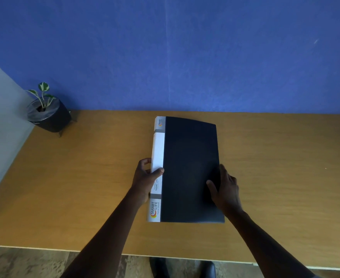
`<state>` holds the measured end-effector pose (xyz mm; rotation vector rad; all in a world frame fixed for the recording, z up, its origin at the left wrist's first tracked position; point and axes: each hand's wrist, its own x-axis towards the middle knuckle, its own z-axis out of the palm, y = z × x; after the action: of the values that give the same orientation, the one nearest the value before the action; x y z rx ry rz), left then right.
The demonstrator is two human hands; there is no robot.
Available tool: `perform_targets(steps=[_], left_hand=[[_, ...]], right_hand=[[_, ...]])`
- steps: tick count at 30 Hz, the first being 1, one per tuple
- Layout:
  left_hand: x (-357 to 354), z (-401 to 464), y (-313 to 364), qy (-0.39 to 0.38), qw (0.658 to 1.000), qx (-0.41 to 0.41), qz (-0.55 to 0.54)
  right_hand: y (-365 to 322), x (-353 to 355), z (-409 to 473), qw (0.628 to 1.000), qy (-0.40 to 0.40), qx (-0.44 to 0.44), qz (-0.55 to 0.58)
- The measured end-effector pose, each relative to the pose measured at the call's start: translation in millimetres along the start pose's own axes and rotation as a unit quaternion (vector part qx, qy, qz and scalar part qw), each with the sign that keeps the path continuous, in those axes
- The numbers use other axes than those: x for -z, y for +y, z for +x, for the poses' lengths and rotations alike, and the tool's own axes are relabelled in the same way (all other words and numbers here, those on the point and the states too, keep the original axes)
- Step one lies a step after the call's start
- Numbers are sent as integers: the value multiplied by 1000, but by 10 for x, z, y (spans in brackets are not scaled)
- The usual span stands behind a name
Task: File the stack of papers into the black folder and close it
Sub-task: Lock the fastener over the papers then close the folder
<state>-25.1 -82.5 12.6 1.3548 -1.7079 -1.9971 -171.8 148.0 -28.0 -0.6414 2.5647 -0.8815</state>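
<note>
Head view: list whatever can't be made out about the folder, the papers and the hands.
- Papers: none visible; the closed folder cover would hide any inside.
- Left hand: fingers wrapped behind the spine, hidden by it.
- Right hand: whether its fingers curl under the folder's edge cannot be told.
- Small spine print: too small to read.
- Plant pot stand: mostly hidden.

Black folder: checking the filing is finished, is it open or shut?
Shut: the black folder lies flat on the table, cover down, no papers showing.

A plain black cover is seen on the folder (191, 169), with a white and grey spine strip marked in orange. The tabletop (74, 187) is ochre wood-grained, the wall (185, 53) blue, the plant pot (49, 117) black.
</note>
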Motion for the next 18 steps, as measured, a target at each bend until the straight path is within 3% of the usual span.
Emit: perform_targets(steps=[8,18], left_hand=[[573,152,87,16,999,-26,8],[1169,629,127,50,994,-60,77]], right_hand=[[-513,-142,278,986,-63,-54,145],[-1099,-577,653,990,-88,-16,111]])
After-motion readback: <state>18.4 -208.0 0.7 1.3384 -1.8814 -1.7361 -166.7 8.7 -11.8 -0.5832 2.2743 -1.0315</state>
